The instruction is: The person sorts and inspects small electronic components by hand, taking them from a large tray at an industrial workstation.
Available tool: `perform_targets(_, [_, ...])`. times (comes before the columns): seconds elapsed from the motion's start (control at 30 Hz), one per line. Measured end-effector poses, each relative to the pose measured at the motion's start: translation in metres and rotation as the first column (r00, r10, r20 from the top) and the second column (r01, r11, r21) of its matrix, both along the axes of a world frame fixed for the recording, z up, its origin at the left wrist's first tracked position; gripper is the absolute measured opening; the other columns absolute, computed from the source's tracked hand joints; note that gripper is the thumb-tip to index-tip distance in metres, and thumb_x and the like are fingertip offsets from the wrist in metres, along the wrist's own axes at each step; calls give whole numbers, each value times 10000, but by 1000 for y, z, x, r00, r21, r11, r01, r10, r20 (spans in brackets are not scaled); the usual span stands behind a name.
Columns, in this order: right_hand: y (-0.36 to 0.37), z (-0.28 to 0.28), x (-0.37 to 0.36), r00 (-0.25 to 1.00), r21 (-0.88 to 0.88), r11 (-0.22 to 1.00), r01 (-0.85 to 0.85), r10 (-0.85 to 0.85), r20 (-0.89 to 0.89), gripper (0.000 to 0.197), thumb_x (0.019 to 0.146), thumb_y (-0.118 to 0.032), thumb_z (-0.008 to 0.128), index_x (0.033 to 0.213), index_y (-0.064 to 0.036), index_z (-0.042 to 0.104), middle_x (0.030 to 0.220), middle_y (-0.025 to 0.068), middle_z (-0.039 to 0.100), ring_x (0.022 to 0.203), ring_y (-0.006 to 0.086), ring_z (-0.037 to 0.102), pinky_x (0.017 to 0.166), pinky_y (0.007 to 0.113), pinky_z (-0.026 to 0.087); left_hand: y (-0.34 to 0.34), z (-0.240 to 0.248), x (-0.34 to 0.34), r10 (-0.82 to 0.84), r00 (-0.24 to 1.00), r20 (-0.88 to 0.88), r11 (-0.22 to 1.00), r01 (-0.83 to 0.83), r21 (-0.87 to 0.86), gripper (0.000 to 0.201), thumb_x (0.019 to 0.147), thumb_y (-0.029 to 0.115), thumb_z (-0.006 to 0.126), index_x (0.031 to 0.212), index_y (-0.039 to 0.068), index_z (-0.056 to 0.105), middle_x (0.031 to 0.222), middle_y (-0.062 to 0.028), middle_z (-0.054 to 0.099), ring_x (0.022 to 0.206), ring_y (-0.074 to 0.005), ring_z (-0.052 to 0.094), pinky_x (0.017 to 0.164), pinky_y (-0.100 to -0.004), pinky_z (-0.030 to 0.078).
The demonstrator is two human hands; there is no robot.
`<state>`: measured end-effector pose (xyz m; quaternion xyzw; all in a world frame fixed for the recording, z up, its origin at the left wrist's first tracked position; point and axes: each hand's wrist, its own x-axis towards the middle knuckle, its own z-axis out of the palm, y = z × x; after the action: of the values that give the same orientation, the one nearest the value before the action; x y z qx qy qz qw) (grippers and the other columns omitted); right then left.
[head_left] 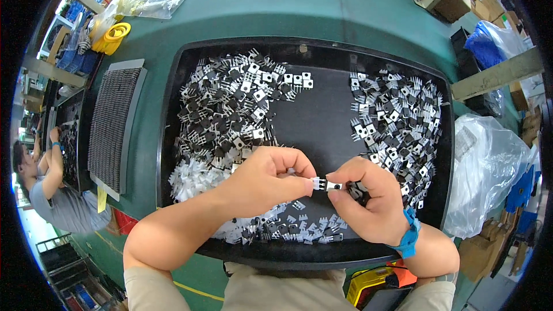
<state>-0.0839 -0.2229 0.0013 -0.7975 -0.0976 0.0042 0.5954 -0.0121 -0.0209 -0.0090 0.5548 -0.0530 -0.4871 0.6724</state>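
Note:
Over the black tray [247, 45], my two hands meet near its front middle. Between the thumb and forefinger of my left hand [266, 177] is a small white plastic comb-like piece [317, 183]. My right hand [371, 203] pinches a three-legged transistor [334, 186] by its body. The transistor's legs point left and touch the white piece; how deep they sit in it is too small to tell. A pile of loose white plastic pieces [193, 181] lies beside my left forearm, partly hidden by it. Behind my left hand spreads a heap of transistors [216, 112].
Another transistor heap [397, 115] fills the tray's right side. Left of the tray lies a rack with dense rows of parts [115, 126]. A clear plastic bag [487, 173] rests at the right, and a yellow coil [112, 37] at the far left. A co-worker [63, 196] sits at the left.

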Motion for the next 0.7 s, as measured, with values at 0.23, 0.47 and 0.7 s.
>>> perform_targets(0.23, [2, -7, 2, 999, -30, 998, -50, 50, -4, 187, 772, 49, 646, 948, -11, 625, 806, 94, 606, 699, 166, 592, 621, 270, 459, -1, -4, -3, -46, 987, 152, 996, 33, 86, 97, 836, 94, 653, 827, -2, 650, 729, 17, 609, 638, -9, 493, 540, -187, 368])
perform_targets(0.47, [6, -11, -1, 997, -25, 997, 70, -70, -12, 190, 787, 43, 656, 967, -11, 629, 799, 82, 602, 696, 156, 582, 621, 261, 448, -3, -1, -2, 22, 996, 84, 996, -29, 88, 123, 846, 109, 662, 846, -15, 658, 753, 1, 632, 657, -19, 521, 570, -192, 414])
perform_targets(0.7, [7, -5, -8, 985, 10, 990, 144, -142, -94, 197, 803, 68, 627, 981, -12, 604, 843, 36, 581, 749, 89, 522, 675, 228, 405, -4, 1, -5, 25, 991, 134, 995, -38, 94, 129, 851, 111, 662, 849, -17, 654, 760, 5, 631, 671, -24, 533, 578, -191, 423])
